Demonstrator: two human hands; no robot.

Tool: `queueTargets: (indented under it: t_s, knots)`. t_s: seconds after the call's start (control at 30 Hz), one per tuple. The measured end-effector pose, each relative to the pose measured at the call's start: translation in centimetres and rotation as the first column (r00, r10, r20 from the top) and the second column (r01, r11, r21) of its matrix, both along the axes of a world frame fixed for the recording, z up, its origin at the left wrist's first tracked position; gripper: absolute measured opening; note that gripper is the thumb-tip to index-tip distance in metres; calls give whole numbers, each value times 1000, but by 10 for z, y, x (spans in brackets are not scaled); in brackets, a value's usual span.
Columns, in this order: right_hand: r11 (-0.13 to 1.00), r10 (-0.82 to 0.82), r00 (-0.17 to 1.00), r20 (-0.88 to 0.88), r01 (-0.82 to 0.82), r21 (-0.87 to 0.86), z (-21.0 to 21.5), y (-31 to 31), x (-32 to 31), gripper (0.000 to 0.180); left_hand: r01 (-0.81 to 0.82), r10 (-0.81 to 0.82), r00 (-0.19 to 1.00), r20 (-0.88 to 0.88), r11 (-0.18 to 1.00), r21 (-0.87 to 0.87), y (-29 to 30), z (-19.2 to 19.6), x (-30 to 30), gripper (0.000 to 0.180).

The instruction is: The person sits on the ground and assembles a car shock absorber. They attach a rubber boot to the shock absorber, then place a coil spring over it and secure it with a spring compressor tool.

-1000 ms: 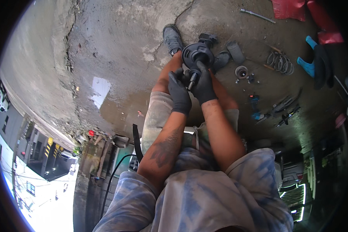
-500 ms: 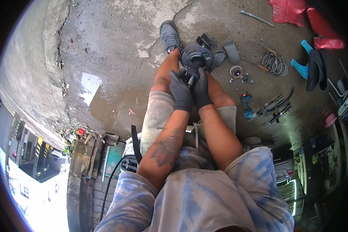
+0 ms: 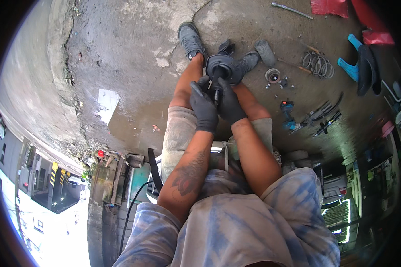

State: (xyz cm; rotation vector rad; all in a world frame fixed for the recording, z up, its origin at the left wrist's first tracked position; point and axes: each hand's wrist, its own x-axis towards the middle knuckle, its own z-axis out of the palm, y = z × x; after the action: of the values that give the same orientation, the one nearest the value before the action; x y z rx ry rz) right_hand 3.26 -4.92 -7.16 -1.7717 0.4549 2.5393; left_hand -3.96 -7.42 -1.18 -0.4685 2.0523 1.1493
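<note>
Jointly, the left hand (image 3: 203,106) and right hand (image 3: 231,103) of a person in dark gloves (image 3: 206,124) grasped a black strut (image 3: 225,66) between the legs (image 3: 190,84), its rod end (image 3: 217,98) toward the body. The left fingers curled against the left side of the strut's shaft while the right fingers wrapped the opposite side (some fingertips were hidden). Just right of the strut, beyond a grey shoe (image 3: 250,61), lay a ribbed grey sleeve (image 3: 265,53) and a round metal part (image 3: 272,75), with small metal pieces (image 3: 284,82) beside it. Farther right of the strut lay a coil spring (image 3: 318,66), while a blue-and-black power tool (image 3: 288,113) rested to the strut's lower right. To the strut's lower left, a puddle (image 3: 136,120) spread across the concrete ground (image 3: 120,44).
</note>
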Motion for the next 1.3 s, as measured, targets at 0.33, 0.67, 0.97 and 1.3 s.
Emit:
queueTargets:
  t_s: [0.33,0.67,0.97,1.3]
  knots:
    - [830,504,853,134,-521,199,11,23,-6,51,507,-619,721,-311,777,-373,-22,-19,1,38]
    - [590,646,675,355,-737,329,5,57,-27,47,654,-661,745,-93,750,-95,26,-4,-40,55]
    - [997,-9,969,245,26,-67,-12,34,-12,46,832,-856,517,-15,507,-226,34,-35,-67,90]
    - [826,-559,821,116,563,-9,-45,2,-51,43,876,-998,-37,-50,-8,-481,39,-30,-62,66]
